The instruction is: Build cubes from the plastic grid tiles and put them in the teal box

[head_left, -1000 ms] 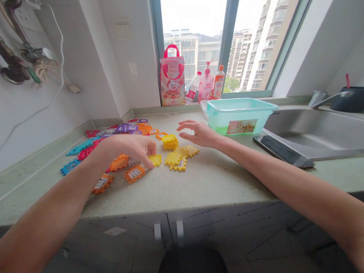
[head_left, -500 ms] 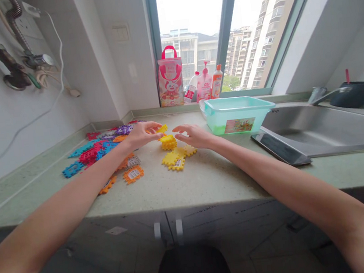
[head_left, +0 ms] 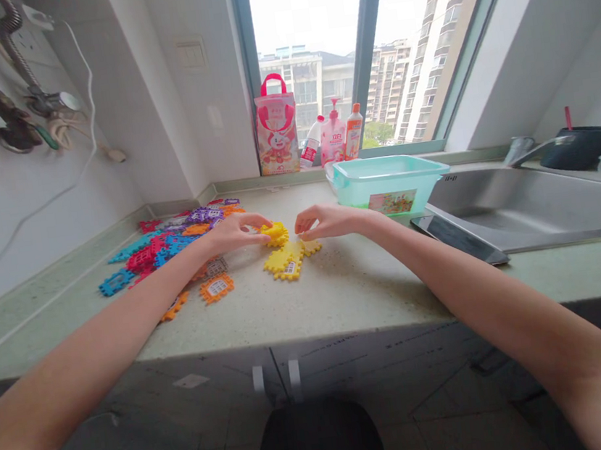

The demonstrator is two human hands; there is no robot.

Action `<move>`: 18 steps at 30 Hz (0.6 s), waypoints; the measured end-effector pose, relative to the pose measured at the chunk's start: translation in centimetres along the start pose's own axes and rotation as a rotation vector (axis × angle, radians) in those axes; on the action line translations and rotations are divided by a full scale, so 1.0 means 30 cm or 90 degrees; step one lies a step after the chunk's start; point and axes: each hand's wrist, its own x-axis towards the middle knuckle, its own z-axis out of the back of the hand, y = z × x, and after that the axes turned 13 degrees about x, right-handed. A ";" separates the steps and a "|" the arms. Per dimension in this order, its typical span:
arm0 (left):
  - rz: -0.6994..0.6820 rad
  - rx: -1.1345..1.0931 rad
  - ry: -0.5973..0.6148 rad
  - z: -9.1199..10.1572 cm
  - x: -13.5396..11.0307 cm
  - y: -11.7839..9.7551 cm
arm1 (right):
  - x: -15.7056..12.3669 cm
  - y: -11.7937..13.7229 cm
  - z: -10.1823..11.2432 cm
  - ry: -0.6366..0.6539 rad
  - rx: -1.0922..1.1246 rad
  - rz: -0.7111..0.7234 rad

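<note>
My left hand is closed with thumb and fingertips on a yellow interlocking puzzle tile, at the small yellow stack on the counter. To its right, my right hand hovers with bent fingers, thumb and fingertips a little apart and nothing visible between them. Just below the hands lie several loose yellow tiles with toothed edges, one with a white lattice-like middle. An orange tile rests nearer the front, beside my left forearm. Part of the tile pile is hidden behind that forearm.
A heap of blue, red, purple and orange tiles spreads at the left. On the right stand a turquoise plastic bin, a dark phone and a steel sink. A pink bag and bottles line the window.
My left hand has lowered its yellow tile onto the yellow stack. My right hand has drawn slightly right, away from the stack, with its fingers more bent. The view has shifted slightly.
</note>
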 end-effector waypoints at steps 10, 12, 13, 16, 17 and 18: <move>-0.019 0.005 0.003 -0.029 0.001 0.020 | -0.014 0.010 0.024 0.095 -0.097 0.014; -0.017 0.011 -0.001 -0.032 0.000 0.020 | -0.014 0.011 0.019 0.087 -0.103 0.013; -0.016 0.014 -0.005 -0.034 0.000 0.020 | -0.016 0.010 0.019 0.084 -0.110 0.012; -0.021 0.016 -0.007 -0.042 0.002 0.020 | -0.024 0.001 0.024 0.060 -0.170 -0.019; -0.026 0.011 -0.004 -0.045 0.003 0.021 | -0.026 -0.004 0.025 0.041 -0.201 -0.038; -0.032 0.003 0.000 -0.048 0.004 0.022 | -0.027 -0.009 0.026 0.011 -0.233 -0.053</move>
